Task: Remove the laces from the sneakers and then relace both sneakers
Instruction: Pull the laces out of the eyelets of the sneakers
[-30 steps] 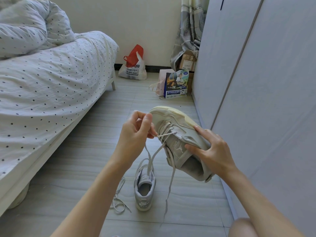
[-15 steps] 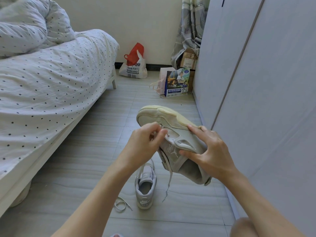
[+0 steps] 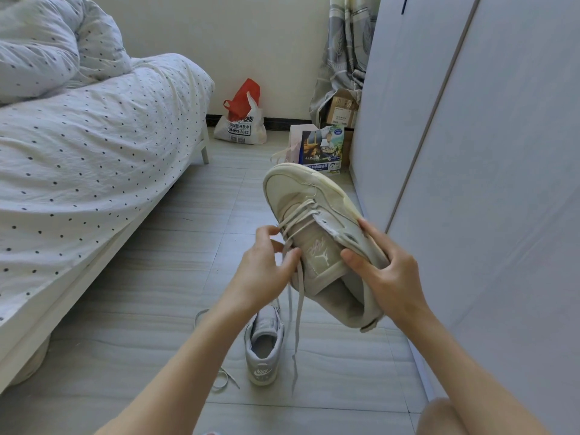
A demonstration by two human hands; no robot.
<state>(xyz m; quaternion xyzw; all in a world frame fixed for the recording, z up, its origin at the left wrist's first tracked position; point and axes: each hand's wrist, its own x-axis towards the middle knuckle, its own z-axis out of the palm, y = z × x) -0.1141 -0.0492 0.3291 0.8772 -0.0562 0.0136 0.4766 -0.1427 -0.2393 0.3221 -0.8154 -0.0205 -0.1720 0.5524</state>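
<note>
Cream sneaker (image 3: 317, 221), held in the air at centre right, toe pointing far and sole edge turned to the right, tongue with stitched emblem facing up; partly laced, with crossings over the far eyelets only. Right hand (image 3: 387, 277) grips the sneaker at the collar, thumb pressed on the tongue side and fingers curled round the right flank. Left hand (image 3: 265, 271) sits at the sneaker's left eyelet row, thumb and fingertips closed together on the lace (image 3: 296, 312) just where it leaves the eyelets (the exact pinch point is partly hidden by the fingers). From there two loose lengths of the lace hang down toward the floor, ends apart from the tiles or just above them; cannot tell which. Grey sneaker (image 3: 265, 346), upright on the tiled floor (image 3: 157, 293) below the left wrist, heel nearest with a brand mark showing, unlaced as far as visible. Loose lace (image 3: 221, 379), lying in loops on the floor just left of the grey sneaker, partly hidden by the left forearm. Bed (image 3: 94, 146) with dotted white cover, left side. Wardrobe (image 3: 486, 152) with pale doors, right side. Far wall: red and white plastic bag (image 3: 241, 124), printed paper bag (image 3: 320, 146), cardboard boxes (image 3: 342, 111) under a patterned curtain (image 3: 345, 48).
</note>
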